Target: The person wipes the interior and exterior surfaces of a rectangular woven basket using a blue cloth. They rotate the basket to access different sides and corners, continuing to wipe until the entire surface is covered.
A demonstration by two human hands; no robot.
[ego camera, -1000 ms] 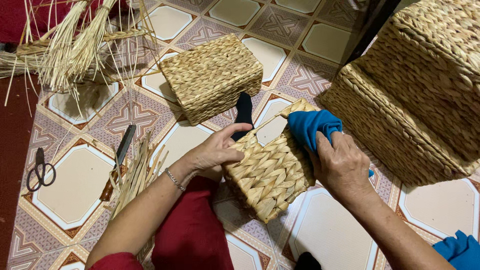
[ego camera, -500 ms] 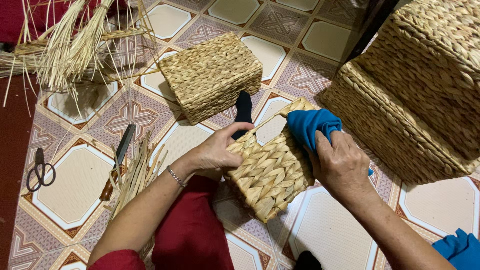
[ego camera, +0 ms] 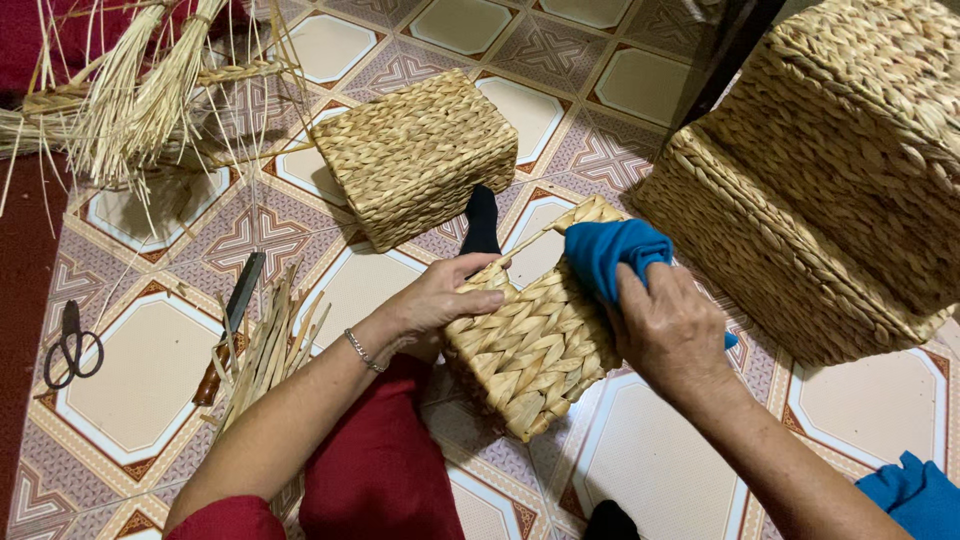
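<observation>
Head view: left fingers [ego camera: 478,290] clasp woven basket [ego camera: 530,345]; right fingers [ego camera: 640,295] grip blue cloth [ego camera: 612,252].

**Hands on a small woven basket**

Left hand [ego camera: 440,300] gripping small woven basket [ego camera: 535,340]; right hand [ego camera: 670,335] pressing blue cloth [ego camera: 612,255] against its rim. Second basket [ego camera: 415,155] beyond, large basket [ego camera: 830,170] right, scissors [ego camera: 68,345] left.

No packages, labels, signs or screens in view. Nothing printed, nothing lit, no wrapping on the tiled floor or around the woven items.
</observation>
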